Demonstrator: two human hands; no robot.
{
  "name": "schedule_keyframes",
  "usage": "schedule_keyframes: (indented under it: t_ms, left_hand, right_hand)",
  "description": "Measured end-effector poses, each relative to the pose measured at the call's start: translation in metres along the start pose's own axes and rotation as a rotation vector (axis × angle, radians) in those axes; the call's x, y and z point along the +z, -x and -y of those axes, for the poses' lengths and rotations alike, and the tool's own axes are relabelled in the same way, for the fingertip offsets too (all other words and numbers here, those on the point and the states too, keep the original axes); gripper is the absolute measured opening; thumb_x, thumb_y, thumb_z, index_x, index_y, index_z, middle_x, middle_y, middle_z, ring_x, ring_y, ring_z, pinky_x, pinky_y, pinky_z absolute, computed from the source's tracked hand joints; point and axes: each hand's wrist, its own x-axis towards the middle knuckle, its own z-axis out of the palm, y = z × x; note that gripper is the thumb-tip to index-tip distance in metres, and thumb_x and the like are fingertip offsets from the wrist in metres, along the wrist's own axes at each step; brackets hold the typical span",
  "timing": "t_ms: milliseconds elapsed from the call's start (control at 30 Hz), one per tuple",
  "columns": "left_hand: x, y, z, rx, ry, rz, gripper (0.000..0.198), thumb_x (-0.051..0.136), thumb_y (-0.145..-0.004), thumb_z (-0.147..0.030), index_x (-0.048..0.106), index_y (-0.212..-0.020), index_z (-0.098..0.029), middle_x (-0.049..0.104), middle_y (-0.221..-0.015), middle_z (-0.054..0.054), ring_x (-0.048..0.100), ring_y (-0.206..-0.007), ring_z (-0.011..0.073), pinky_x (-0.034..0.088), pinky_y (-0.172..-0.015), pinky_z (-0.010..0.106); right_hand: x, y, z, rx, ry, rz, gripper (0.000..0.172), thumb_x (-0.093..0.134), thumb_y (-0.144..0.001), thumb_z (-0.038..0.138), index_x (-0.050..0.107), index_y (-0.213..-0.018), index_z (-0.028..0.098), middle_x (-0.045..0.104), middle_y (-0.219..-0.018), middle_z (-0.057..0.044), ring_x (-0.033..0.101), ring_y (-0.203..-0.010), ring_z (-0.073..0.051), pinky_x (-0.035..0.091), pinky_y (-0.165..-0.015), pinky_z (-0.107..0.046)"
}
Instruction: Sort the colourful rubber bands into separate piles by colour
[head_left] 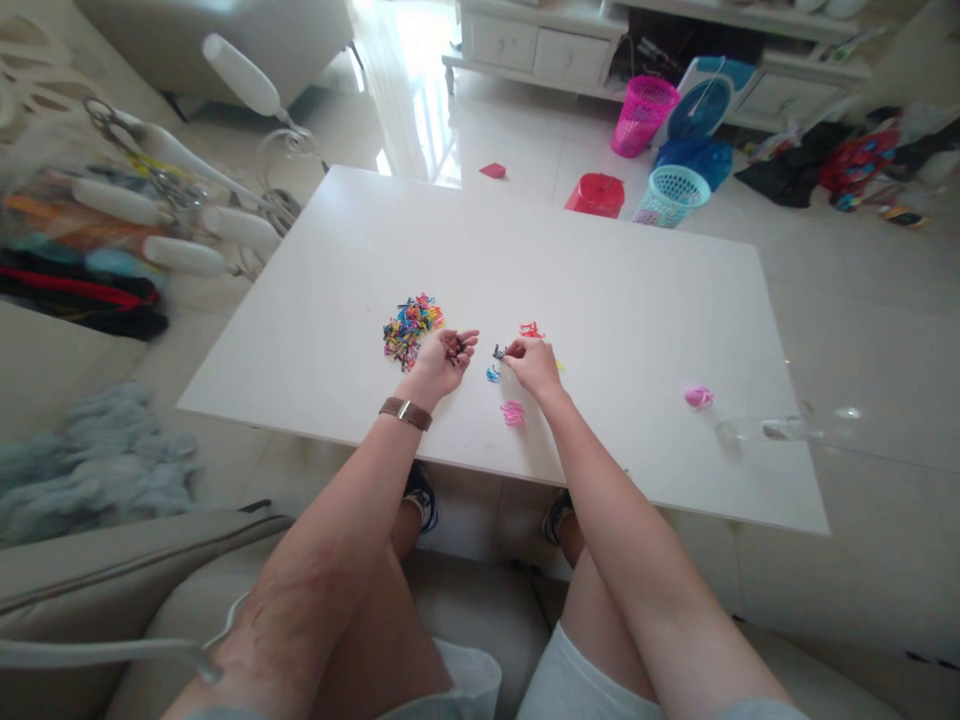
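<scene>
My left hand (pixel 444 362) is turned palm up beside a mixed heap of small multicoloured clip-like pieces (pixel 409 328). Several dark pieces (pixel 456 348) of the same sort lie in its cupped palm. At its fingertips my right hand (pixel 532 364) pinches near a small cluster of black pieces (pixel 499 352), just above or on the white table (pixel 645 300). Around that hand are little single-colour groups: red pieces (pixel 531 329), blue pieces (pixel 492 374) and pink pieces (pixel 513 413). A bit of yellow (pixel 560 366) shows behind the right hand. The exact kind of piece is too small to make out.
A pink object (pixel 698 398) and a clear, bottle-like thing (pixel 784 429) are at the table's right. Beyond the far edge stand a red container (pixel 596 194), a light-blue basket (pixel 672 196) and a magenta basket (pixel 645 115). A white lamp with several arms (pixel 240 75) borders the left.
</scene>
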Motion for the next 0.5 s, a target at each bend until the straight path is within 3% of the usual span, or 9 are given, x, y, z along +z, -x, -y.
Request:
schedule_keyframes:
  t_ms: [100, 233, 367, 500]
  left_hand:
    - [-0.002, 0.001, 0.002, -0.042, 0.122, -0.001, 0.026, 0.045, -0.091, -0.012, 0.069, -0.100, -0.007, 0.068, -0.068, 0.006, 0.063, -0.054, 0.0078, 0.046, -0.047, 0.011]
    - [-0.001, -0.001, 0.009, 0.020, 0.123, 0.030, 0.029, 0.047, -0.090, -0.016, 0.069, -0.109, -0.009, 0.076, -0.086, 0.012, 0.077, -0.085, 0.0176, 0.061, -0.075, 0.021]
    - [-0.001, -0.001, 0.010, 0.038, 0.134, 0.092, 0.035, 0.047, -0.088, -0.017, 0.068, -0.115, -0.009, 0.077, -0.095, 0.015, 0.077, -0.099, 0.0228, 0.062, -0.085, 0.030]
    - [0.000, 0.001, 0.011, 0.026, 0.102, 0.129, 0.036, 0.044, -0.091, -0.019, 0.069, -0.116, -0.008, 0.078, -0.098, 0.017, 0.076, -0.099, 0.0231, 0.061, -0.087, 0.033]
  right_hand:
    - [0.013, -0.003, 0.002, -0.003, 0.064, 0.008, 0.010, 0.068, -0.084, 0.016, 0.076, -0.087, 0.019, 0.078, -0.089, -0.008, 0.072, -0.086, -0.020, 0.053, -0.085, -0.031]
    - [0.019, -0.003, 0.003, -0.017, 0.133, 0.038, 0.016, 0.064, -0.088, 0.017, 0.076, -0.099, 0.019, 0.079, -0.095, -0.010, 0.072, -0.092, -0.022, 0.051, -0.090, -0.032]
    - [0.011, -0.001, 0.008, -0.032, 0.104, -0.004, 0.018, 0.064, -0.090, 0.021, 0.075, -0.104, 0.017, 0.077, -0.093, -0.010, 0.070, -0.089, -0.022, 0.050, -0.091, -0.033]
    - [-0.007, 0.006, 0.020, -0.172, 0.001, -0.095, 0.019, 0.061, -0.093, 0.023, 0.074, -0.104, 0.016, 0.073, -0.091, -0.009, 0.066, -0.083, -0.020, 0.051, -0.088, -0.033]
